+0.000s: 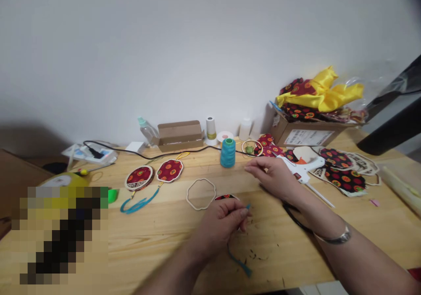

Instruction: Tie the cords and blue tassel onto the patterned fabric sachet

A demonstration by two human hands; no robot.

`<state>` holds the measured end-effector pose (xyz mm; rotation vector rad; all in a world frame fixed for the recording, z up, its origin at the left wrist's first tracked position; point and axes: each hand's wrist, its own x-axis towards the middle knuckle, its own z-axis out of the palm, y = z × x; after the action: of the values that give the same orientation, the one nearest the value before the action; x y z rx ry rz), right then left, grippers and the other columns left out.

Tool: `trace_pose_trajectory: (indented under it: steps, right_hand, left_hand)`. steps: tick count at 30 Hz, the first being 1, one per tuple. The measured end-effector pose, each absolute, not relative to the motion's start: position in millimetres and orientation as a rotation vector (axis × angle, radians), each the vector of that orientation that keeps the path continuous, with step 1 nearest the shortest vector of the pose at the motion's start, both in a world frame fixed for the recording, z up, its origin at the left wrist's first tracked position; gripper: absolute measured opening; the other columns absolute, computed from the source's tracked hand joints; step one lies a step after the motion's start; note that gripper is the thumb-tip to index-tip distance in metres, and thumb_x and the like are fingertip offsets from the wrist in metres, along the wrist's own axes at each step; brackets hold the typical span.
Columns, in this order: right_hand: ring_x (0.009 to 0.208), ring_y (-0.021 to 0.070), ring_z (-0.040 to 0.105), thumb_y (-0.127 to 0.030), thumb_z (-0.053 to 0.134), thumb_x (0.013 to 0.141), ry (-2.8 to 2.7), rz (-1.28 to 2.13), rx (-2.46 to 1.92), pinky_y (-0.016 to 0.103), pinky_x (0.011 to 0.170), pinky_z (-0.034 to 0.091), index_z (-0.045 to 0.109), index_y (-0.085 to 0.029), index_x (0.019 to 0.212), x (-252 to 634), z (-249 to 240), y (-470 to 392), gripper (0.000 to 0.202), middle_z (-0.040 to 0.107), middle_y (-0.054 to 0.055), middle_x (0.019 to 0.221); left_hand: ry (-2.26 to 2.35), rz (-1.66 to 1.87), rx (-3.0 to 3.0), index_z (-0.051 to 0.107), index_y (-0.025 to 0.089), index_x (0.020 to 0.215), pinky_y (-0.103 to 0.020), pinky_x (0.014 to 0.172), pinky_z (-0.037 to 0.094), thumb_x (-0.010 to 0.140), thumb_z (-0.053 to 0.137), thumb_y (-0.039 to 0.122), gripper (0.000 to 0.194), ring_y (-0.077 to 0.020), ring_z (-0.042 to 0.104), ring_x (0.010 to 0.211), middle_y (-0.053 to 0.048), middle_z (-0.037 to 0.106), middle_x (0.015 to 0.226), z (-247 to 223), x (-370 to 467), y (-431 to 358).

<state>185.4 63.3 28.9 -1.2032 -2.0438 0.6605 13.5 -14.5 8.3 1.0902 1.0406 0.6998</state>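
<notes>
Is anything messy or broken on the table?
Nothing looks broken. Small dark scraps lie scattered on the wooden table near the left hand, which pinches a teal cord. Patterned fabric pieces lie in a loose overlapping pile by the right hand.

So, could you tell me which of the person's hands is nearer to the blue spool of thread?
Right. The right hand lies just right of and below the blue spool of thread; the left hand, pinching a blue cord, sits farther toward the table's near edge.

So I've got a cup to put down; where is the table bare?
Bare wood lies in front of the finished ornaments, left of the left hand, and along the near right edge below the right hand. It is crowded around the glue gun and fabric pieces.
</notes>
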Motion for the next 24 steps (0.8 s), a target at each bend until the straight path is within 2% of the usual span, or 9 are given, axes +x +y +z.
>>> trace_pose_trajectory:
  steps: [6,12,14,16,18,20,22,24]
  right_hand:
    - [0.051,0.0101,0.042,-0.036,0.053,0.08,-1.874,0.646,-1.347,0.022,0.048,0.031,0.063,-0.014,0.069,186,34,72,0.027,0.054,-0.001,0.055]
    - [0.055,0.012,0.047,-0.038,0.053,0.08,-1.908,0.532,-1.363,0.024,0.051,0.034,0.064,-0.014,0.069,182,57,85,0.028,0.057,0.001,0.059]
    - [0.059,0.0132,0.051,-0.035,0.054,0.08,-1.93,0.509,-1.344,0.025,0.055,0.037,0.065,-0.015,0.077,179,62,90,0.023,0.061,0.002,0.066]
    - [0.064,0.0138,0.053,-0.031,0.057,0.077,-1.973,0.421,-1.314,0.026,0.06,0.04,0.064,-0.016,0.093,175,64,94,0.023,0.063,0.004,0.08]
    - [0.069,0.0142,0.053,-0.027,0.06,0.075,-2.006,0.31,-1.31,0.027,0.065,0.042,0.057,-0.016,0.111,170,61,95,0.038,0.061,0.006,0.094]
    - [0.07,0.0141,0.053,-0.025,0.059,0.074,-2.014,0.298,-1.388,0.027,0.065,0.042,0.051,-0.014,0.119,164,55,95,0.047,0.06,0.008,0.098]
    - [0.067,0.0137,0.054,-0.023,0.058,0.074,-2.053,0.424,-1.519,0.025,0.062,0.041,0.054,-0.012,0.114,159,46,95,0.042,0.061,0.007,0.092]
    - [0.063,0.0138,0.054,-0.023,0.058,0.073,-2.151,0.576,-1.636,0.024,0.057,0.038,0.062,-0.011,0.097,156,36,95,0.027,0.062,0.006,0.08]
  left_hand:
    - [1.004,0.71,1.113,0.056,0.015,0.058,-0.022,0.051,0.028,0.076,0.057,0.035,0.027,-0.0072,0.038,0.049,0.003,0.05,0.054,13,14,-17]
    - [0.993,0.675,1.135,0.06,0.014,0.061,-0.023,0.055,0.03,0.074,0.057,0.033,0.023,-0.0094,0.042,0.053,0.002,0.052,0.053,16,15,-20]
    - [0.985,0.652,1.138,0.063,0.014,0.064,-0.024,0.056,0.031,0.073,0.058,0.032,0.02,-0.0099,0.043,0.054,0.003,0.052,0.053,17,15,-21]
    - [0.96,0.628,1.162,0.063,0.015,0.064,-0.023,0.057,0.032,0.073,0.057,0.03,0.019,-0.01,0.043,0.054,0.003,0.053,0.054,17,14,-21]
    - [0.93,0.604,1.191,0.063,0.015,0.062,-0.023,0.057,0.033,0.073,0.056,0.028,0.018,-0.0098,0.044,0.055,0.003,0.053,0.054,18,14,-22]
    - [0.908,0.575,1.213,0.063,0.015,0.062,-0.022,0.057,0.033,0.074,0.056,0.027,0.018,-0.0095,0.044,0.054,0.004,0.053,0.053,18,13,-23]
    - [0.894,0.557,1.219,0.063,0.015,0.063,-0.022,0.055,0.032,0.074,0.055,0.027,0.018,-0.0092,0.043,0.053,0.004,0.052,0.053,17,13,-23]
    - [0.888,0.549,1.223,0.065,0.015,0.065,-0.022,0.055,0.032,0.074,0.055,0.027,0.018,-0.009,0.043,0.053,0.003,0.053,0.054,16,13,-24]
